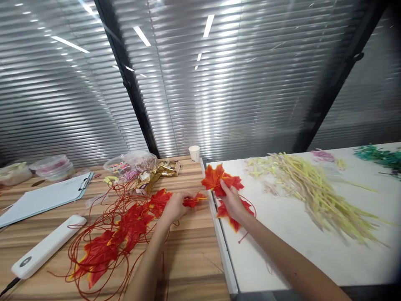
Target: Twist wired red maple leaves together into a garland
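My left hand [177,205] is closed on a red leaf [194,201] with yellow edges, above the wooden table. Over the seam between the two tables, my right hand [232,200] pinches red maple leaves [214,179]; another leaf [233,215] hangs below it, with a red cord beside it. A tangled heap of red cord and maple leaves [133,223] lies on the wood to the left of my left hand.
On the wooden table [194,267] are a white device [50,246], a clipboard [46,196], gold packets [167,168], plastic tubs [54,168] and a paper cup [194,154]. The white table [266,267] bears yellow strips [316,192] and green foliage [380,156].
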A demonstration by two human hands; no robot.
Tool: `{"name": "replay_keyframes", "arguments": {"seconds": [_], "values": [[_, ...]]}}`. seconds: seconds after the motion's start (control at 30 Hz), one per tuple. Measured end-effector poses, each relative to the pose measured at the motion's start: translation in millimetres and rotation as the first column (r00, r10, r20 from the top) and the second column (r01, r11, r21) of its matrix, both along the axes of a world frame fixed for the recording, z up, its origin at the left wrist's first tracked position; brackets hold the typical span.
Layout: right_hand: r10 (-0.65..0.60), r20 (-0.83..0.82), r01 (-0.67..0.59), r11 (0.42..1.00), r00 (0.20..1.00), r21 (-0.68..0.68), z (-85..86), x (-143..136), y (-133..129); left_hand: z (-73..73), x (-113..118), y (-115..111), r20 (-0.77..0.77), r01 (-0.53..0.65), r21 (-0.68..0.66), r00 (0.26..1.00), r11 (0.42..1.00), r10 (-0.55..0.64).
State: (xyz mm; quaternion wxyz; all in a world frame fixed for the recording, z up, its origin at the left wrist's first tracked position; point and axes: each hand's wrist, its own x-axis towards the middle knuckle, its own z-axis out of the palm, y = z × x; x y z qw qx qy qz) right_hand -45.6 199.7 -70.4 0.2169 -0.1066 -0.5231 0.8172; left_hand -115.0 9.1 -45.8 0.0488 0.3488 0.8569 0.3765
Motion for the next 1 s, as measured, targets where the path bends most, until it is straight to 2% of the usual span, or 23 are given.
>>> {"name": "replay_keyframes", "arguments": {"seconds": [0.1,0.23,0.37,0.47,0.57,0.73,0.83,1.0], "values": [[-0.002,-0.001,0.002,0.992,1.000,-0.127,2.5,-1.3,6.5,-2.7,-2.5,-1.2,0.009,-0.004,-0.023,1.000,1.000,0.004],[0.082,-0.062,-0.097,0.952,0.995,-0.290,1.5,-3.8,13.1,-3.2,-4.1,-1.4,0.005,-0.021,-0.042,1.000,0.999,0.021],[0.139,-0.062,-0.152,0.910,0.988,-0.385,0.9,-5.4,16.2,-3.4,-4.0,-1.1,0.008,-0.064,-0.012,0.998,0.998,0.064],[0.152,-0.064,-0.165,0.906,0.986,-0.389,1.8,-6.3,17.8,1.9,0.6,0.8,0.046,-0.052,0.077,0.998,0.996,0.048],[0.135,-0.071,-0.152,0.911,0.988,-0.383,2.9,-7.5,19.4,14.1,10.3,5.3,0.068,0.042,0.151,0.996,0.988,-0.052],[0.139,-0.109,-0.172,0.891,0.984,-0.420,4.9,-8.4,19.6,29.0,26.5,17.8,0.298,0.077,0.312,0.938,0.947,-0.174],[0.135,-0.132,-0.179,0.889,0.982,-0.421,6.2,-7.1,17.4,27.6,33.0,26.1,0.444,0.051,0.430,0.857,0.901,-0.261],[0.149,-0.158,-0.202,0.890,0.976,-0.409,9.7,-3.0,12.4,14.3,38.6,36.0,0.498,0.042,0.423,0.824,0.905,-0.271]]}}
